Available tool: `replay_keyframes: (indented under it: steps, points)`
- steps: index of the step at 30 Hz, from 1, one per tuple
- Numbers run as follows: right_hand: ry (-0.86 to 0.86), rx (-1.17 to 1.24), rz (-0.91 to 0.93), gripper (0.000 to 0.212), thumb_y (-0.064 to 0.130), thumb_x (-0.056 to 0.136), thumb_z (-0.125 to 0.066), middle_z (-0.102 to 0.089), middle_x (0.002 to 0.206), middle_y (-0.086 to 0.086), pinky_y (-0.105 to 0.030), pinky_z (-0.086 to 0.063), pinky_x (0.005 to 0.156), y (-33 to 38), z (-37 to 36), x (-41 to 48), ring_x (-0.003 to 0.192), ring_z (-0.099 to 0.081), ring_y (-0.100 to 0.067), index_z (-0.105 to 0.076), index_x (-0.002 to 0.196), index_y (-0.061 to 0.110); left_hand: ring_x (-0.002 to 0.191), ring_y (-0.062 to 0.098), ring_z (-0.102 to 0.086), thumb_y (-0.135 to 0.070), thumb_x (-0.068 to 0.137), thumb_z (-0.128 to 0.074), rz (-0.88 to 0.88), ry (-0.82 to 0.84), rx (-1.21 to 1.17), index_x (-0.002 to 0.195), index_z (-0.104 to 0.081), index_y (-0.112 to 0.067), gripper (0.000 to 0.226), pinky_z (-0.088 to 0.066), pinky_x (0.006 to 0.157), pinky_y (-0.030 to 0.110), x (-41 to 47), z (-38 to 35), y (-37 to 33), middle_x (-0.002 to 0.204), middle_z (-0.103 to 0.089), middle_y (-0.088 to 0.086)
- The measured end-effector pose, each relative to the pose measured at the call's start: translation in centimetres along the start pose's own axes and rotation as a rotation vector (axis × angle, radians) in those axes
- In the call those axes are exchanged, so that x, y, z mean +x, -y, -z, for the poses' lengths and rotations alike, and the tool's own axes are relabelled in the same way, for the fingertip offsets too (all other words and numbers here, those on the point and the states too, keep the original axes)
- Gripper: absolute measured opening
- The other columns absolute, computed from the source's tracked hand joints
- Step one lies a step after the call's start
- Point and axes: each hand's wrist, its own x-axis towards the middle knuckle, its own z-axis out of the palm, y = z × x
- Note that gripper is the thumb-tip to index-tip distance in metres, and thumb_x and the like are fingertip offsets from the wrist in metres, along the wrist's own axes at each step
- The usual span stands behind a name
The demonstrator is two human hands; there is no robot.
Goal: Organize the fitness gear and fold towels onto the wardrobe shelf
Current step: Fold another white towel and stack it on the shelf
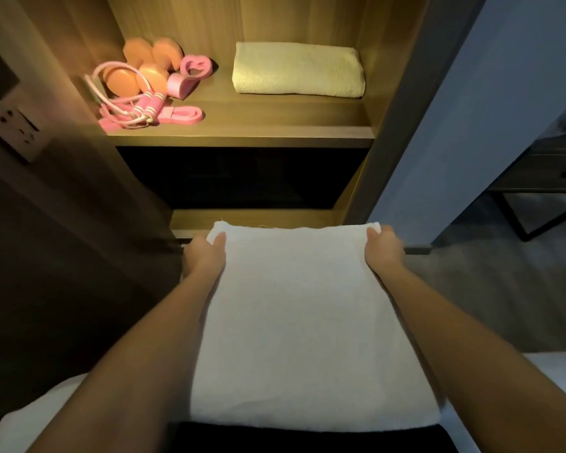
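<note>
A wall socket (17, 129) sits on the dark panel at far left. On the lit wardrobe shelf (242, 134), the left part holds orange dumbbells (138, 75) grouped at the back. A pink jump rope (128, 109) is coiled around and in front of them, a pink looped grip (190, 75) lies just beside them, and a flat pink band (183, 114) lies near the shelf's front edge. Further right on the same shelf is a folded cream towel (298, 68), apart from the gear. Lower down, the left hand (206, 256) pinches the far left corner of a white towel (307, 322), thumb on top, the other fingers hidden beneath. The towel stretches flat between both arms, in front of the wardrobe. The right hand (384, 248) holds the far right corner the same way. A dark table (543, 171) stands at far right
</note>
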Motion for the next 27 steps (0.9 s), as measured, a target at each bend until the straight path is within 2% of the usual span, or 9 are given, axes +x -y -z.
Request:
replay_keyframes:
  steps: [4, 6, 10, 12, 16, 19, 23, 25, 27]
  points:
    - [0.199, 0.082, -0.238, 0.061, 0.051, 0.101, -0.032, -0.048, 0.141, -0.018, -0.047, -0.039, 0.105, -0.8, 0.1, -0.3, 0.125, -0.049, -0.039, -0.041, 0.141, 0.006, 0.111, 0.035, -0.056, -0.056, 0.093, -0.047, 0.209, 0.215, -0.041, 0.136, -0.048, -0.008, 0.065, -0.045, 0.084, 0.040, 0.8, 0.7, 1.3, 0.128, -0.056, 0.015]
    - [0.297, 0.068, -0.302, 0.062, 0.054, 0.101, -0.030, -0.049, 0.141, -0.016, -0.046, -0.039, 0.104, -1.7, 0.3, -1.3, 0.125, -0.050, -0.037, -0.043, 0.140, 0.008, 0.111, 0.036, -0.057, -0.060, 0.092, -0.047, 0.230, 0.283, -0.005, 0.134, -0.050, -0.006, 0.069, -0.046, 0.091, 0.041, 0.6, 0.9, 2.5, 0.127, -0.057, 0.016]
    - [0.180, 0.072, -0.178, 0.055, 0.047, 0.102, -0.035, -0.055, 0.132, -0.017, -0.046, -0.044, 0.097, -1.8, 0.1, -1.5, 0.116, -0.055, -0.036, -0.046, 0.135, 0.004, 0.100, 0.027, -0.057, -0.050, 0.095, -0.051, 0.035, 0.112, 0.028, 0.126, -0.055, -0.006, 0.054, -0.045, 0.080, 0.038, -0.1, 0.6, 3.2, 0.118, -0.060, 0.013]
    - [0.189, 0.098, -0.194, 0.056, 0.049, 0.100, -0.038, -0.057, 0.129, -0.016, -0.047, -0.045, 0.096, -1.3, 0.2, -1.2, 0.112, -0.057, -0.036, -0.048, 0.132, 0.005, 0.091, 0.023, -0.056, -0.049, 0.094, -0.052, 0.041, 0.114, -0.005, 0.117, -0.056, -0.008, 0.048, -0.043, 0.074, 0.036, -0.3, 0.8, 2.6, 0.112, -0.060, 0.011]
    - [0.372, 0.157, -0.285, 0.050, 0.060, 0.095, -0.040, -0.061, 0.114, -0.008, -0.041, -0.047, 0.091, -2.7, 1.1, -2.1, 0.093, -0.061, -0.027, -0.055, 0.113, 0.015, 0.086, 0.026, -0.057, -0.052, 0.093, -0.053, 0.300, 0.293, -0.034, 0.110, -0.052, -0.010, 0.046, -0.043, 0.079, 0.040, -0.7, 1.8, 2.8, 0.100, -0.059, 0.010]
    - [0.468, 0.156, -0.316, 0.060, 0.066, 0.092, -0.039, -0.061, 0.126, -0.009, -0.050, -0.043, 0.103, -4.0, 1.8, -3.1, 0.107, -0.059, -0.031, -0.055, 0.126, 0.019, 0.083, 0.024, -0.054, -0.051, 0.097, -0.047, 0.376, 0.403, -0.049, 0.107, -0.052, -0.010, 0.042, -0.039, 0.084, 0.040, -1.8, 2.4, 3.7, 0.099, -0.058, 0.011]
    - [0.441, 0.083, -0.232, 0.061, 0.058, 0.098, -0.031, -0.051, 0.139, -0.013, -0.044, -0.039, 0.102, -2.7, 1.5, -4.5, 0.120, -0.053, -0.033, -0.046, 0.138, 0.015, 0.099, 0.028, -0.056, -0.053, 0.098, -0.041, 0.197, 0.311, 0.095, 0.122, -0.054, -0.009, 0.052, -0.043, 0.084, 0.040, -2.9, 1.6, 3.9, 0.116, -0.059, 0.013]
    - [0.361, 0.057, -0.157, 0.060, 0.053, 0.100, -0.033, -0.049, 0.141, -0.014, -0.041, -0.040, 0.098, -2.1, 1.6, -4.8, 0.124, -0.050, -0.033, -0.043, 0.141, 0.010, 0.094, 0.024, -0.057, -0.048, 0.099, -0.043, 0.084, 0.251, 0.042, 0.122, -0.055, -0.009, 0.047, -0.044, 0.080, 0.038, -3.1, 1.6, 3.7, 0.112, -0.061, 0.011]
    - [0.309, 0.105, -0.161, 0.056, 0.051, 0.099, -0.040, -0.056, 0.133, -0.015, -0.041, -0.044, 0.095, -2.5, 1.7, -4.1, 0.116, -0.056, -0.034, -0.048, 0.136, 0.009, 0.091, 0.024, -0.058, -0.045, 0.098, -0.047, 0.083, 0.212, -0.011, 0.123, -0.056, -0.008, 0.046, -0.044, 0.077, 0.038, -2.8, 1.9, 3.7, 0.109, -0.061, 0.010]
